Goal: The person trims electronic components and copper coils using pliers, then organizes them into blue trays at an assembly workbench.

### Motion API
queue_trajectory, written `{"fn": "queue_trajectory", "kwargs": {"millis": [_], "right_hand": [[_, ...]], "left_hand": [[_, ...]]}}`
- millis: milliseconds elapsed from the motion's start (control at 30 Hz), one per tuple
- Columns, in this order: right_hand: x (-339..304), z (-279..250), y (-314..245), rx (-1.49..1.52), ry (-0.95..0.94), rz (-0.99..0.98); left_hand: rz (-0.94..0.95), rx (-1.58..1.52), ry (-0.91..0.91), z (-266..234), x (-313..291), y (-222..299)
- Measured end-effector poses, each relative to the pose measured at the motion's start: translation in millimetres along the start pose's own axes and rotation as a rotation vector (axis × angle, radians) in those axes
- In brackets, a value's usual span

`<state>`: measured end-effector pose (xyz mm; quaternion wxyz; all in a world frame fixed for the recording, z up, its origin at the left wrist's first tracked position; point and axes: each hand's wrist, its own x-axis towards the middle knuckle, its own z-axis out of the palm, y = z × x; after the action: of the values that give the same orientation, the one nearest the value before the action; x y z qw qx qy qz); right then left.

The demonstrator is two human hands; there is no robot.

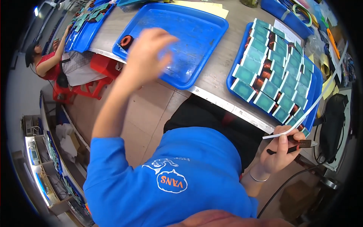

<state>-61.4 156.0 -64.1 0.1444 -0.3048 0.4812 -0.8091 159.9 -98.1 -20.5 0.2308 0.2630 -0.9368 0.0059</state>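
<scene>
My left hand, slightly smeared by motion, hovers over the blue tray with thumb and fingers apart and nothing visible in them. Just to its left, a copper-wound ring coil with a bit of white on it lies in that tray's left corner. At the right, my right hand is closed round a pair of cutting pliers with black and red handles. Thumb and fingertip of the same hand also pinch a long white strip, which runs up to the far right.
A second blue tray holds rows of green-and-white squares with copper coils. Beyond it sits a blue bin with rolls of tape. Yellow paper lies behind the first tray. At far left, a co-worker sits by another loaded tray and red stools.
</scene>
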Motion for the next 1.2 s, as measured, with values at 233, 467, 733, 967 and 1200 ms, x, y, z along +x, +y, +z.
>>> {"fn": "queue_trajectory", "kwargs": {"millis": [233,467,733,967,1200], "right_hand": [[-6,18,1,0.04,-0.032,0.057],[-7,17,-2,-0.002,-0.028,0.053],[-7,16,0,0.028,-0.023,0.072],[10,-4,-17,0.016,0.272,-0.069],[3,-1,-10,-0.026,0.175,-0.012]], "left_hand": [[-0.398,0.409,-0.461,9,-44,-152],[-0.765,-0.021,-0.42,-3,-15,-128],[-0.405,-0.168,-0.379,-4,-30,-129],[-0.269,-0.368,-0.207,18,0,-52],[-0.205,-0.259,-0.276,42,13,-21]]}}
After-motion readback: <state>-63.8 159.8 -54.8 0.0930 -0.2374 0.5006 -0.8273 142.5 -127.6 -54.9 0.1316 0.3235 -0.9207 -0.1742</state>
